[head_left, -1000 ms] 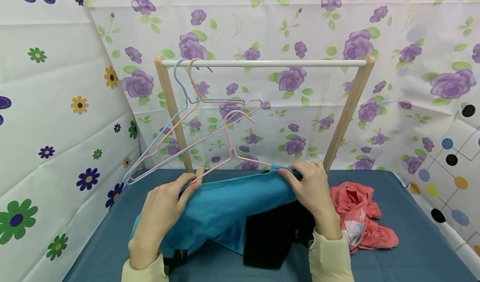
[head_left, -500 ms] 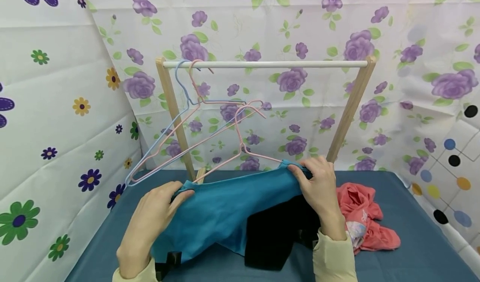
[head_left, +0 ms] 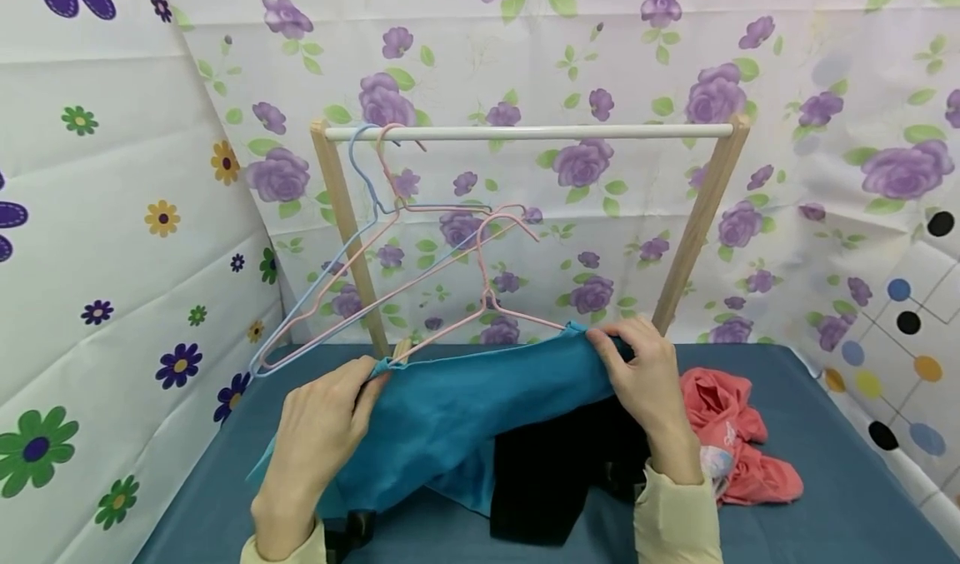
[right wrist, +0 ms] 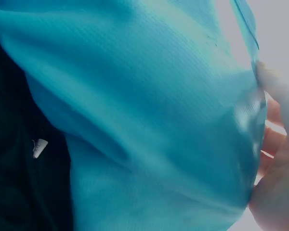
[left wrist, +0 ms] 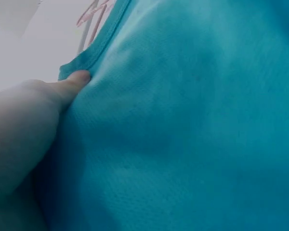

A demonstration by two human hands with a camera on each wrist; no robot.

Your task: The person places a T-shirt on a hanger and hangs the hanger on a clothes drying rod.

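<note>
A blue garment (head_left: 465, 397) with a black part (head_left: 540, 481) hangs between my two hands over the table. My left hand (head_left: 322, 431) pinches its top edge at the left, and in the left wrist view the thumb (left wrist: 79, 79) presses on the blue cloth. At the other end my right hand (head_left: 645, 372) grips the edge, thumb in front. A pink hanger (head_left: 486, 289) stands up out of the garment's top, hook pointing right. Its shoulder ends run under the cloth near both hands and are hidden there. Folds of blue cloth (right wrist: 149, 110) fill the right wrist view.
Behind the garment stands a rack with a white rail (head_left: 555, 132) and wooden posts (head_left: 701, 222). A blue hanger (head_left: 311, 297) and another pink hanger (head_left: 386, 164) hang at the rail's left. A crumpled coral garment (head_left: 738, 439) lies on the blue-covered table (head_left: 817, 431) at right.
The pink hanger and the garment have shifted right along with my right hand. My left hand has moved its hold along the edge, and blue cloth now covers the hanger's left end.
</note>
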